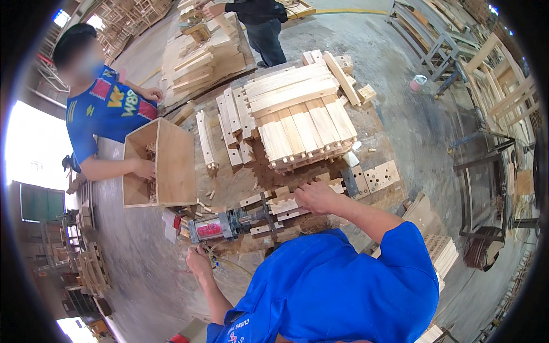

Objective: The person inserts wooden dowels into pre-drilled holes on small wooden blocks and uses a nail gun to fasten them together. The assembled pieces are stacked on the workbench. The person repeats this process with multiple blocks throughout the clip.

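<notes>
My right hand rests over a pale wooden slat lying in a clamping jig, its fingers curled round the wood's edge. Just left of that wood, a pneumatic cylinder with a metal rod points at it. My left hand is closed beside thin air hoses below the cylinder; whatever lies inside its fingers is hidden. To the right of the jig sits a dark metal block with holes, next to a drilled wooden board.
A layered stack of slats with dowel ends stands behind the jig. Loose drilled slats lie left of it. A co-worker reaches into a plywood box at the left. Another person stands at the far side.
</notes>
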`<action>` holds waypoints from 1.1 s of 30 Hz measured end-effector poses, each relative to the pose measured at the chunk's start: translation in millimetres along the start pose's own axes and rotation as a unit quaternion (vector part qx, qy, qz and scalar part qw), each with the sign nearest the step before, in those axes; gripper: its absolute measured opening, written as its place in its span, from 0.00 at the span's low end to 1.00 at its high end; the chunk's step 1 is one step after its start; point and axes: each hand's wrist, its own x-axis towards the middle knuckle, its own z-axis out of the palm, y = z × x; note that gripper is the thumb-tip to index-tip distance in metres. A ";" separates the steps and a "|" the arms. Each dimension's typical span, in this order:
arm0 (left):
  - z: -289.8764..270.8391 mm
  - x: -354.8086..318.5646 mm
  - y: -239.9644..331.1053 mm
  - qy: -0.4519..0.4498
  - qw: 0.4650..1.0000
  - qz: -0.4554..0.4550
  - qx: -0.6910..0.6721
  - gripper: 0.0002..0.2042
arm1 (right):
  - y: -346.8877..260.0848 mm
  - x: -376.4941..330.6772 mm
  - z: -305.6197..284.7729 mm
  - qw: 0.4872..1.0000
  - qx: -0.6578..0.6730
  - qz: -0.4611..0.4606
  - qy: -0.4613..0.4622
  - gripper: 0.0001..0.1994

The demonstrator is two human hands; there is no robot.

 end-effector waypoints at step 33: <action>3.6 -8.6 -17.7 0.064 0.990 -0.058 -0.114 0.12 | 55.0 51.7 -229.9 0.956 -0.242 -0.019 0.166 0.27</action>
